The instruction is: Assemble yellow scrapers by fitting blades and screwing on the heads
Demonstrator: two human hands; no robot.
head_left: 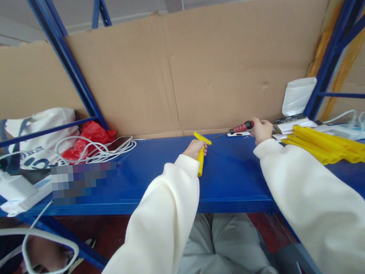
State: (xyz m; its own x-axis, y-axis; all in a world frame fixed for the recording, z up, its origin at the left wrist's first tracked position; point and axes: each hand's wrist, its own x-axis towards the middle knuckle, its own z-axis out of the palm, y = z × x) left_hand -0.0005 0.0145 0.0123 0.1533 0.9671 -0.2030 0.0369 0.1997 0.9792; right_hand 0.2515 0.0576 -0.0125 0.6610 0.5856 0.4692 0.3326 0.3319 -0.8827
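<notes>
My left hand (196, 149) is closed around a yellow T-shaped handle (200, 165), its crossbar tilted above my fingers and its stem pointing down over the blue tabletop (231, 179). My right hand (261, 131) grips the back end of a screwdriver (241, 127) with a red and black grip. The thin shaft of the screwdriver points left, its tip close to the yellow crossbar; whether they touch I cannot tell. Below the screwdriver's grip lies a small flat white item (238, 134) with tiny bits near it.
Several yellow tubes (330, 143) lie in a pile on the right beside a black and white box (293, 123) and a white pouch (298, 95). On the left are coiled white cables (119, 149), a red plastic bag (94, 134), a tote bag (47, 140) and a power strip (25, 200). Cardboard (211, 66) stands behind.
</notes>
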